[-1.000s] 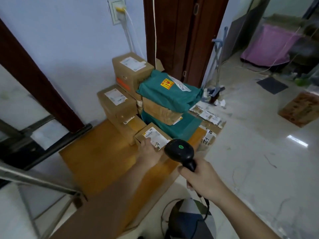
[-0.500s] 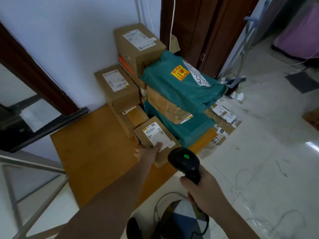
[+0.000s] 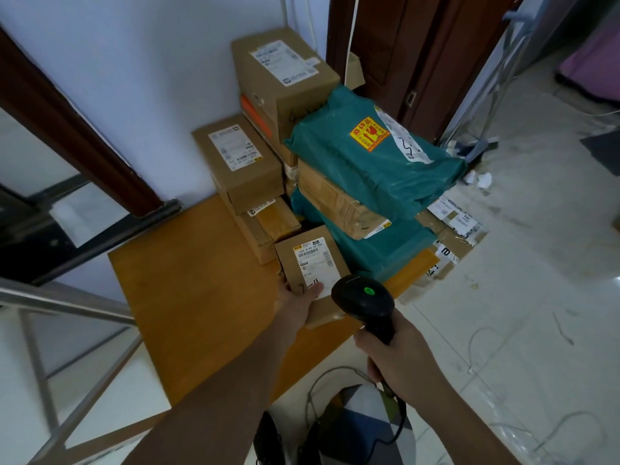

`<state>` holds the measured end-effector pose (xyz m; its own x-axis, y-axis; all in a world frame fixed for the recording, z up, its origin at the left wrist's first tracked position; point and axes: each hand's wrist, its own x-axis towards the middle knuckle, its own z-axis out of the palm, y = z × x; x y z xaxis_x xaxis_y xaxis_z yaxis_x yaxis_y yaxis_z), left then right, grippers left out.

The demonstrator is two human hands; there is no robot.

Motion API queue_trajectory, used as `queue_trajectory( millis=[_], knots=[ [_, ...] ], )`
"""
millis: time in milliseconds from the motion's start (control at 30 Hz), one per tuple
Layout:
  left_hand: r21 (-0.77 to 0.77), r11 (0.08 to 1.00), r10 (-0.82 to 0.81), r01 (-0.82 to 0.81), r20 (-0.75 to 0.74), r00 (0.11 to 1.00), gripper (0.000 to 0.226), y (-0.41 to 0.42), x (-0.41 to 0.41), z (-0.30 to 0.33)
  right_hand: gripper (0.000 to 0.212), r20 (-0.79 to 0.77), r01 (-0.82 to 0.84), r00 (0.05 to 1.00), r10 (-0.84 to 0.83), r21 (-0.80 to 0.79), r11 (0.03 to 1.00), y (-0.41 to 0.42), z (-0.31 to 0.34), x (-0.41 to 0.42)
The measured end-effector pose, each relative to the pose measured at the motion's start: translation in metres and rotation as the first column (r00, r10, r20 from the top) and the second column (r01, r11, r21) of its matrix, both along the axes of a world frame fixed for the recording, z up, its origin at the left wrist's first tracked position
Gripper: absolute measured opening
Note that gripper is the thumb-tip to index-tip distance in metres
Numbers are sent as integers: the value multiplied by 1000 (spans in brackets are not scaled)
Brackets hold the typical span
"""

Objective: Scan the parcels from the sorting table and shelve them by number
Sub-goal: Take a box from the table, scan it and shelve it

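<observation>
the left hand (image 3: 297, 302) grips the near end of a small brown cardboard parcel (image 3: 310, 273) that lies on the orange-brown wooden sorting table (image 3: 201, 290), thumb laid across the lower edge of its white shipping label (image 3: 313, 263) where a handwritten number sits, the other fingers curled under the box's left side. the parcel is close to the table's near right edge, just in front of the stack of other parcels. the right hand (image 3: 401, 359) is wrapped around the handle of a black handheld barcode scanner (image 3: 364, 302), whose rounded head shows a lit green dot and hangs just beside the parcel's near right corner, pointing toward the label; a dark cable (image 3: 399, 427) runs down from the handle. behind the small parcel, a medium brown carton with a white label (image 3: 240, 166) stands on flatter brown boxes (image 3: 265, 229) against the pale wall. a taller brown carton with a printed label (image 3: 281, 75) is at the back, on top of a box with an orange side. to the right, a teal plastic mailer bag with a yellow fragile sticker (image 3: 372, 162) lies over a tape-wrapped brown box (image 3: 339, 203), which rests on a second teal mailer (image 3: 379, 243). a flat brown carton with white labels (image 3: 449, 236) sticks out past the table's right side. a dark wooden door (image 3: 402, 55) stands behind the stack, and the floor to the right is pale glossy tile (image 3: 536, 297).
</observation>
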<state>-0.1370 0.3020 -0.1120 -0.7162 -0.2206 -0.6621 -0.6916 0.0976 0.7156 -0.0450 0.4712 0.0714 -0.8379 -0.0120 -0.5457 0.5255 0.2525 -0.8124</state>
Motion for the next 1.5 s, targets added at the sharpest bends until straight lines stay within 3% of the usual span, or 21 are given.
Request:
queue_trajectory(
  millis=[267, 400, 700, 833, 1000, 1100, 1300, 1500],
  knots=[
    [-69, 991, -123, 112, -178, 976, 80, 3, 42, 3, 9, -47, -12, 999, 14, 28, 1000, -3, -6, 1],
    [-116, 991, -86, 62, -213, 973, 85, 7, 57, 0, 11, -44, 2, 999, 0, 40, 999, -2, -11, 4],
    [-36, 999, -3, 1, -66, 998, 110, 9, 66, -6, 10, -31, 9, 1000, -7, 54, 999, 2, -23, 16],
    [14, 999, 34, -34, -29, 999, 108, 9, 64, -12, 10, -45, 23, 999, -20, 66, 998, 2, -25, 21],
    [96, 995, -38, 36, 17, 999, 104, 0, 66, -19, 11, -42, 45, 998, -43, 49, 998, -4, -24, 23],
    [125, 990, -61, 60, 7, 998, 122, -4, 66, -13, 9, -35, 72, 997, -71, 42, 996, -9, -23, 24],
    [66, 993, -95, 100, -81, 992, 136, -4, 71, 12, 12, -20, 107, 994, -106, 33, 994, -19, -14, 31],
    [21, 993, -109, 114, -144, 983, 134, -6, 86, 28, 6, -75, 125, 990, -122, 27, 992, -27, 3, 44]
  ],
)
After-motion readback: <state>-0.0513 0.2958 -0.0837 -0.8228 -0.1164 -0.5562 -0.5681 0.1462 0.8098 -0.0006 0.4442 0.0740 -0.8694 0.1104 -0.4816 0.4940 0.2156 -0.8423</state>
